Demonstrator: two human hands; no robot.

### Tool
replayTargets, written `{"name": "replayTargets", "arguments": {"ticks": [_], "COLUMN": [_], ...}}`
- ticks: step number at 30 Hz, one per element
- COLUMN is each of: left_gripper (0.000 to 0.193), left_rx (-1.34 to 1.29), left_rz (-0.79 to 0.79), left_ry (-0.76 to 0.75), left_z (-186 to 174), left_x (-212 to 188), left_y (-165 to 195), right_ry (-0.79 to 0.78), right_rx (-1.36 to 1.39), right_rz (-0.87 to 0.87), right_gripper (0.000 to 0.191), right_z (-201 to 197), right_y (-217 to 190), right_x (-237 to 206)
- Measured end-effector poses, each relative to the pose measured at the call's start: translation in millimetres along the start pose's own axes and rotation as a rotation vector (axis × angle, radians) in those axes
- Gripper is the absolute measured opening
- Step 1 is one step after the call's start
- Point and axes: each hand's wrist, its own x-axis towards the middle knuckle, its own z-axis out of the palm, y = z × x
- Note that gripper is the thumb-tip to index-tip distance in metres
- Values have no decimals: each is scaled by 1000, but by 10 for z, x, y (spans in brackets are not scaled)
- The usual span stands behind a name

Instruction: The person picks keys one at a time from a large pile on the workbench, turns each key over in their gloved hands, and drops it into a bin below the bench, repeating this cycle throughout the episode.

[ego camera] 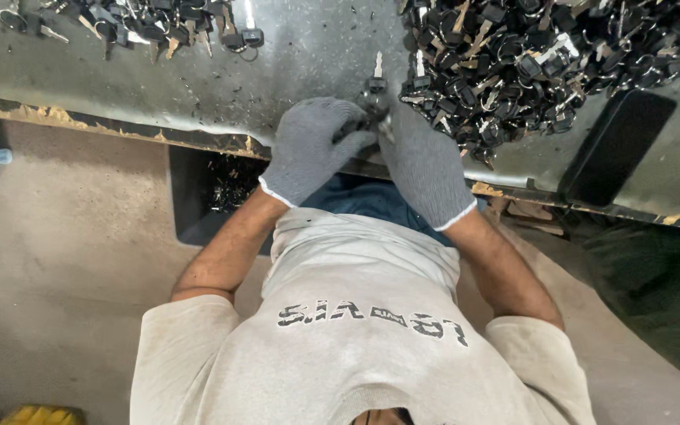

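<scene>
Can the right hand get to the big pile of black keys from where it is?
Probably yes. The right hand sits at the table's front edge, right beside the big pile of black keys, with nothing between them. It is busy though, gripping a small key piece together with the left hand.

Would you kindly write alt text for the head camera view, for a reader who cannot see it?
Two hands in grey knit gloves, the left hand and right hand, meet over a small dark key part at the edge of a worn metal workbench. A large heap of black-headed keys lies just right of them, and a smaller cluster sits far left.
</scene>
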Motion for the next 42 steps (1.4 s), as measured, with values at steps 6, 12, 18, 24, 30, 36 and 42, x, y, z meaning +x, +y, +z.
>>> {"name": "replayTargets", "arguments": {"ticks": [6,12,18,24,30,36,42], "left_gripper": [44,43,28,24,24,27,32], "left_rx": [218,317,241,259,252,303,338], "left_rz": [451,-54,60,31,48,107,137], "left_ry": [68,-180,58,30,21,-52,-16], "left_z": [-89,5,124,226,233,254,277], "left_x": [438,360,54,25,24,23,-3], "left_y": [12,-67,-156,-178,-211,-234,-219], "right_ry": [-46,23,52,72,59,99,66], "right_rx": [-4,-27,15,-96,-126,-330,-265], "right_rz": [-199,44,-2,19,6,30,-14], "right_gripper": [31,31,29,21,24,21,15], "right_z": [59,70,140,265,216,312,162], "right_y": [-69,12,38,24,37,-72,-59], "right_x": [-131,-126,25,100,42,98,97]}}
